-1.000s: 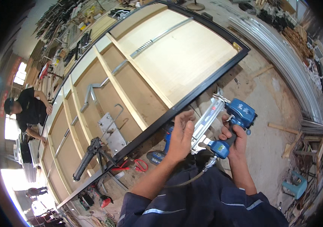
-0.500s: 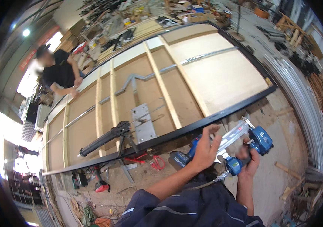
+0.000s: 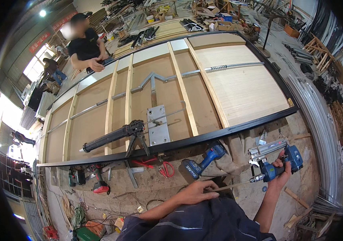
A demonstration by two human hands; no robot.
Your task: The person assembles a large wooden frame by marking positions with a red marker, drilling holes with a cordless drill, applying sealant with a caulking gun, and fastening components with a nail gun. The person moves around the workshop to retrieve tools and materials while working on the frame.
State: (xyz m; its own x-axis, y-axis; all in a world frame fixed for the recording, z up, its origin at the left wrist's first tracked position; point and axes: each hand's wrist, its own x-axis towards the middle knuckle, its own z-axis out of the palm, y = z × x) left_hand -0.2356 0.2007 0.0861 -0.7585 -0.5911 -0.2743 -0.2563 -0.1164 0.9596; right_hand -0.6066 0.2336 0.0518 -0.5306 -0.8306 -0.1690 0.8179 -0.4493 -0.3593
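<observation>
My right hand is closed around the grip of a blue pneumatic nail gun, its silver magazine pointing left. An air hose runs from the nail gun's metal coupling to my left hand. The left fingers curl loosely about the hose, close in front of my body. Beyond both hands lies a large black-edged panel frame with pale wooden slats across it. A blue cordless tool lies beside the frame's near edge.
A black caulking gun and a metal plate rest on the frame. Red-handled scissors and a red drill lie along its near side. Across it stands a co-worker. Long metal profiles stretch along the right.
The nail gun has moved right and slightly down in my right hand. My left hand has dropped from beside its magazine to the hose. The co-worker appears more upright, and the view has shifted.
</observation>
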